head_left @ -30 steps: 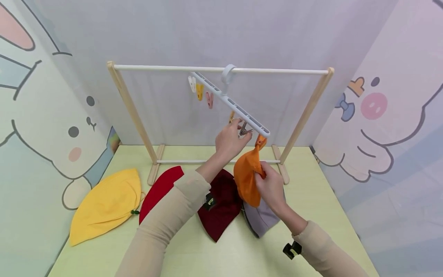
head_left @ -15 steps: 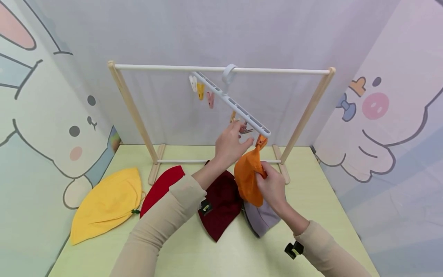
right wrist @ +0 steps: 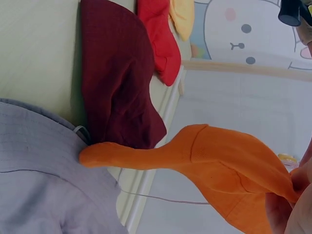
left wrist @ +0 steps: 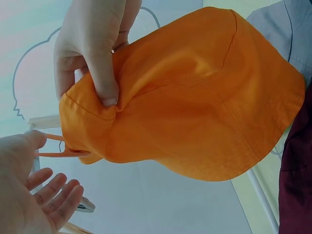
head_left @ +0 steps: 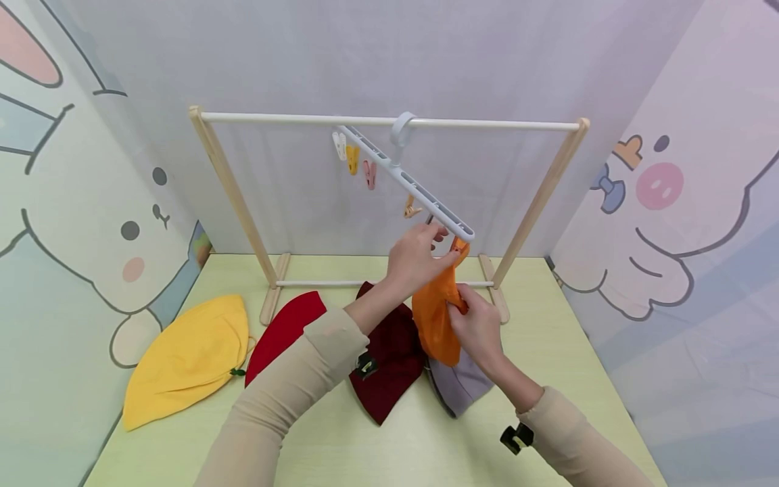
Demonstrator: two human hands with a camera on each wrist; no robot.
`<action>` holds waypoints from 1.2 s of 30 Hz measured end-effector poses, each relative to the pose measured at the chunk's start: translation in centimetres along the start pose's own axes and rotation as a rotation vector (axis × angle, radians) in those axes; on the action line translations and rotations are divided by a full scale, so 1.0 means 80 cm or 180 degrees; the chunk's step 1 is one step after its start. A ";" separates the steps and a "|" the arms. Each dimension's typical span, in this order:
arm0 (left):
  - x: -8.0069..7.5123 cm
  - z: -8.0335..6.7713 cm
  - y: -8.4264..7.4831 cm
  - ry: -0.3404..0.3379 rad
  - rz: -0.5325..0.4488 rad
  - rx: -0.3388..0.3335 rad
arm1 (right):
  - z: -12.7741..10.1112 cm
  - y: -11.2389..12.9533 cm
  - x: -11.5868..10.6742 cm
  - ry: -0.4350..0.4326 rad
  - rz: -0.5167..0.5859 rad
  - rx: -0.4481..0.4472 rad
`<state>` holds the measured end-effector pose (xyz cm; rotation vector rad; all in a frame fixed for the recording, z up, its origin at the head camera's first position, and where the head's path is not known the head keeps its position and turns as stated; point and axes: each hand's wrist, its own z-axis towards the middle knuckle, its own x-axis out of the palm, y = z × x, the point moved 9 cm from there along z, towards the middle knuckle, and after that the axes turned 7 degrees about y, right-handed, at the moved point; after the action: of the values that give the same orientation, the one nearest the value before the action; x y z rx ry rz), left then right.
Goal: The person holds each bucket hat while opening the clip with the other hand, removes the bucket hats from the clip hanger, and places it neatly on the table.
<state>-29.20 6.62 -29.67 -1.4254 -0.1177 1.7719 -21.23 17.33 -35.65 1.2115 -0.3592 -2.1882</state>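
Note:
Under the near end of a pale blue clip hanger (head_left: 420, 193), an orange clothespin (left wrist: 63, 155) holds an orange hat (head_left: 435, 314) by its edge. My right hand (head_left: 477, 321) grips the hat's fabric just below, thumb pressed on the cloth in the left wrist view. My left hand (head_left: 416, 257) is beside the clothespin, its thumb tip at one handle and its other fingers spread apart from it. Behind those fingers a grey clothespin (left wrist: 87, 204) is partly hidden. In the right wrist view the hat (right wrist: 224, 170) hangs over the other hats.
The hanger hooks onto a white-barred wooden rack (head_left: 274, 120). White, yellow, pink (head_left: 370, 174) and tan (head_left: 410, 207) clothespins hang from it. Yellow (head_left: 189, 358), red (head_left: 280, 331), maroon (head_left: 389, 358) and grey-purple (head_left: 459, 385) hats lie on the pale green table (head_left: 548, 338).
My left hand has moved from the grey clothespin rightward and slightly down, bringing its thumb to the orange clothespin. The right hand has kept its grip on the orange hat.

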 end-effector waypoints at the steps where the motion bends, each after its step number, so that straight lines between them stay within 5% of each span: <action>1: 0.001 0.001 -0.001 0.0010 0.0029 0.0010 | 0.000 0.000 0.000 0.0003 -0.0010 -0.0005; 16: 0.018 0.008 -0.005 0.0269 0.0013 0.0021 | -0.001 0.010 -0.002 0.0014 -0.0041 -0.0167; 36: 0.013 0.006 -0.012 -0.0070 0.0322 0.0022 | -0.003 0.020 -0.006 0.0039 -0.0013 -0.0212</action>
<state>-29.08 8.09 -29.83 -1.4291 -0.0516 1.8688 -20.23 16.36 -34.64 1.1899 -0.2769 -2.1778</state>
